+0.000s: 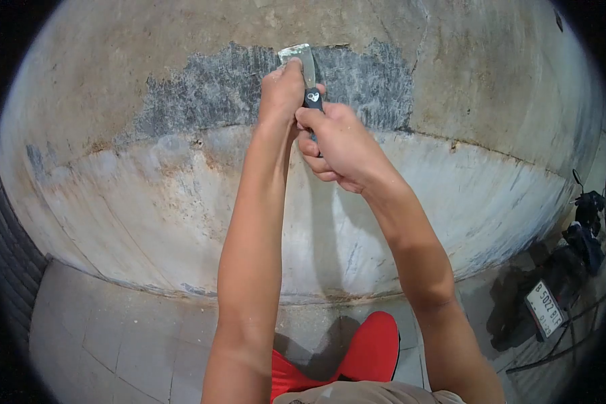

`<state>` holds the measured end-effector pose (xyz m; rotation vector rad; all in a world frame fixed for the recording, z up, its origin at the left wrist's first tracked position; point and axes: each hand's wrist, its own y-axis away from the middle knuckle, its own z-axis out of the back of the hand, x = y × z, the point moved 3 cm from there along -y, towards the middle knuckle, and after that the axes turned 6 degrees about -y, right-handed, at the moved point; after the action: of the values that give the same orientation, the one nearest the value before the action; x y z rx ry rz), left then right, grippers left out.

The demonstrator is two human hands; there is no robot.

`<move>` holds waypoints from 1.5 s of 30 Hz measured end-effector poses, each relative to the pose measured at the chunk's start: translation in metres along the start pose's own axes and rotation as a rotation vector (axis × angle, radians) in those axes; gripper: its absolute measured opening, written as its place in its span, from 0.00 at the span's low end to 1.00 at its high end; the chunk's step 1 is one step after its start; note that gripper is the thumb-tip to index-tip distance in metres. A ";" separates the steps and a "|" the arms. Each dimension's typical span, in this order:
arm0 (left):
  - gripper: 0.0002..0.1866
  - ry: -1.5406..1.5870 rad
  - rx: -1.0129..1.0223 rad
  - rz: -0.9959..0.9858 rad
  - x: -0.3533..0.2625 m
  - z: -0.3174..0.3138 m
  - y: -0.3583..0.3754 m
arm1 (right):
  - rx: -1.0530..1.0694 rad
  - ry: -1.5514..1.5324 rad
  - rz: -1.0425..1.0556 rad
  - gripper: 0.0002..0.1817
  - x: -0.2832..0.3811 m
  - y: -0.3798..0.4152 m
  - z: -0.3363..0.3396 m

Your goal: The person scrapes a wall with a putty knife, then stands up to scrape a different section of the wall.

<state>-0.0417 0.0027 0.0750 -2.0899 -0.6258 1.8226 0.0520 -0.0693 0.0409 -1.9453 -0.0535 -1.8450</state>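
Note:
A putty knife (308,71) with a metal blade and a dark handle points upward against the wall (202,175). My right hand (345,144) is wrapped round the handle. Higher up, my left hand (281,94) grips the blade, its thumb pressed on the metal and its other fingers mostly hidden. The blade's edge, with pale flecks on it, lies at the upper border of a dark grey scraped patch (209,87). Brownish old coating surrounds that patch above and at the sides.
Below the patch the wall is whitish and stained, meeting a grey tiled floor (135,330). A parked motorcycle (572,262) with a white plate stands at the right. Dark ridged panelling (10,249) runs along the left. Red clothing (374,347) shows beneath my arms.

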 end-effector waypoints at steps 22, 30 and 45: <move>0.19 -0.036 -0.016 -0.025 0.020 0.012 0.001 | 0.047 -0.042 -0.056 0.11 -0.021 0.000 -0.005; 0.19 0.023 -0.022 -0.051 0.010 0.015 -0.006 | 0.027 -0.060 0.032 0.11 -0.008 -0.010 -0.012; 0.20 -0.073 -0.042 -0.140 0.001 0.028 -0.018 | 0.062 0.011 -0.011 0.10 -0.002 -0.024 -0.014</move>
<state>-0.0714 0.0167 0.0790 -1.9591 -0.8139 1.8280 0.0303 -0.0517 0.0457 -1.8958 -0.1165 -1.8390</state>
